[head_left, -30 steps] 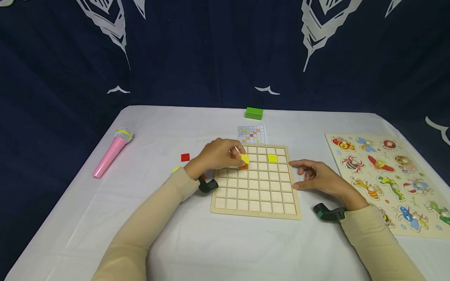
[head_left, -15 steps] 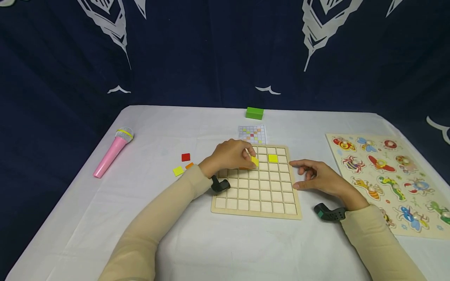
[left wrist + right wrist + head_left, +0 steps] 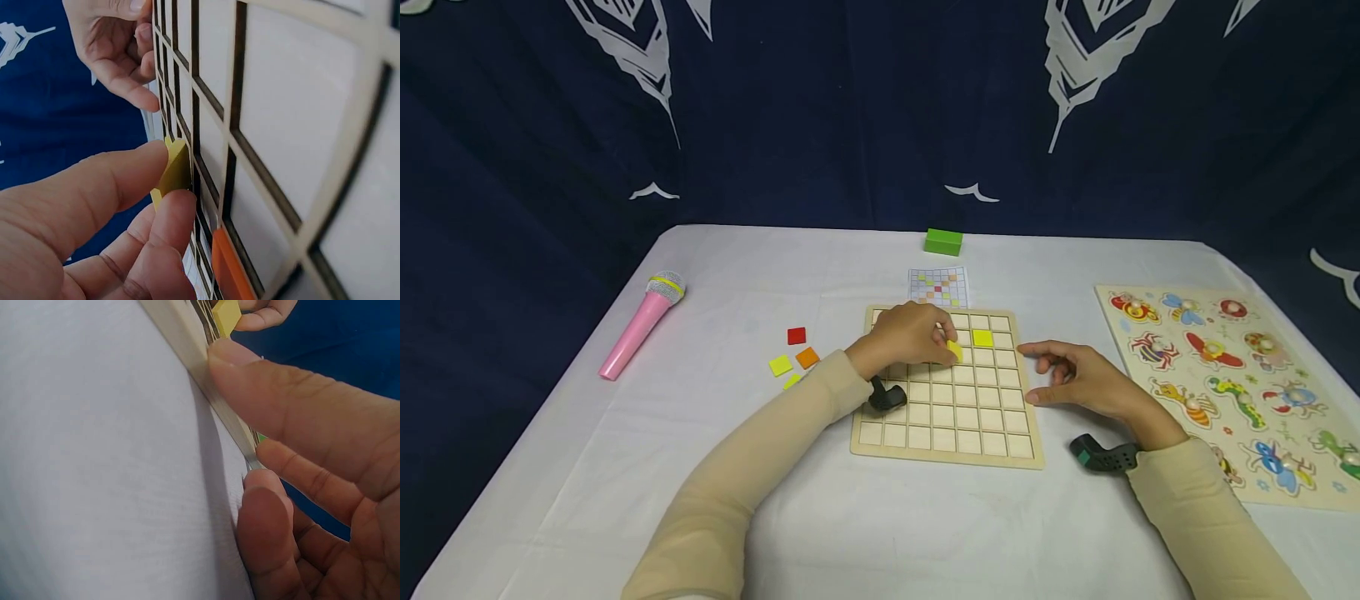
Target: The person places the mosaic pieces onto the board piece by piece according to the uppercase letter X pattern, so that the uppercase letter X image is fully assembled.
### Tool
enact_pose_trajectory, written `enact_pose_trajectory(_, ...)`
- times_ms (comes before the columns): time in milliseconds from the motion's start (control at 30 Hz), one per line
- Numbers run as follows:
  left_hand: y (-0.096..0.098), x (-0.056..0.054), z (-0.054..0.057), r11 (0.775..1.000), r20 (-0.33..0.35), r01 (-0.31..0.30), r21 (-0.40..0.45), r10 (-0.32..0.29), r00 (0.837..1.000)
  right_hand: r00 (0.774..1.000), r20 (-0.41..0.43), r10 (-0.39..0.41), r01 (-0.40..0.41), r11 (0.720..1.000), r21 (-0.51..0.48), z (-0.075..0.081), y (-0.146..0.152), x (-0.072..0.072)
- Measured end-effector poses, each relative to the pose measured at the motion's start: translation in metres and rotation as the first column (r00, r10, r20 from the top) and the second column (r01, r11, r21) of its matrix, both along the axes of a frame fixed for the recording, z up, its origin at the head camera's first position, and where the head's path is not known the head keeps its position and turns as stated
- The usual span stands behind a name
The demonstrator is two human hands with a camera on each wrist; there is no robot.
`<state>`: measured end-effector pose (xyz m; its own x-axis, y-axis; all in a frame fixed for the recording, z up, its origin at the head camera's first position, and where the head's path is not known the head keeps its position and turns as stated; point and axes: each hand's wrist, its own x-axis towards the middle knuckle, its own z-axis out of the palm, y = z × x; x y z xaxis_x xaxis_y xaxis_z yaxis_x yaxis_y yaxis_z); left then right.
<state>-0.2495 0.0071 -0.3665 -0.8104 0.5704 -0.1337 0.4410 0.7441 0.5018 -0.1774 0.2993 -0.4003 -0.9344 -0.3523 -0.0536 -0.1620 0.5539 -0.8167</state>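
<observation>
My left hand pinches a small yellow square tile between thumb and fingers, above the wooden grid board. In the left wrist view the tile is tilted, close to the grid lines. An orange tile sits in the board near that hand; the hand hides it in the head view. Further right, a yellow tile lies in one of the squares. At the board's right edge, my right hand rests thumb and fingertips against the side, fingers loosely bent.
Left of the board lie loose tiles: red, orange and yellow. A coloured grid card and a green block stand behind it. A pink microphone lies left; an insect puzzle board is at right.
My left hand has carried the yellow tile rightward and slightly down over the board, past the orange tile. More loose tiles show beside the sleeve. My right hand has stayed put.
</observation>
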Motion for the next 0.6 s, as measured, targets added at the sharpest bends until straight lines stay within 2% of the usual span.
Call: enact_pose_trajectory(600,0.012,0.002,0.001,0.997,-0.003,-0.02,-0.074,0.02,1.0,1.0,-0.004,0.002,-0.002,1.0,0.011,0.002,-0.002,-0.001)
